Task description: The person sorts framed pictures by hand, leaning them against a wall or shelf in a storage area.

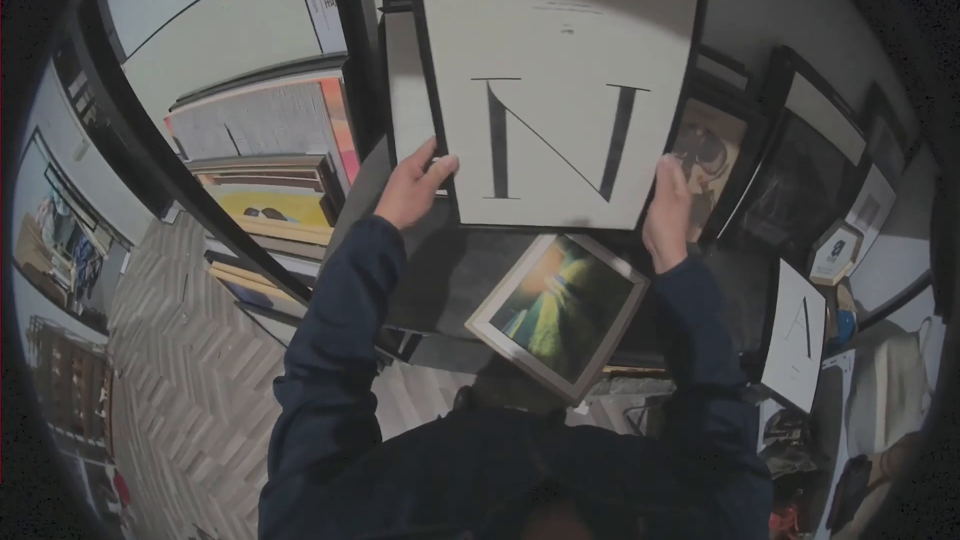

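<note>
The left hand [415, 187] and right hand [668, 215] hold the big black frame [565, 135] with the letter N, fingers clasping its two side edges near the bottom, over the dark desk [430, 290], though whether the two touch I cannot tell. Just below the frame, a smaller picture [558, 315] in green and yellow lies aslant. Lower right of the frame is a white picture [790, 355] lettered A, and left of the frame are stacked pictures [260, 125]
</note>
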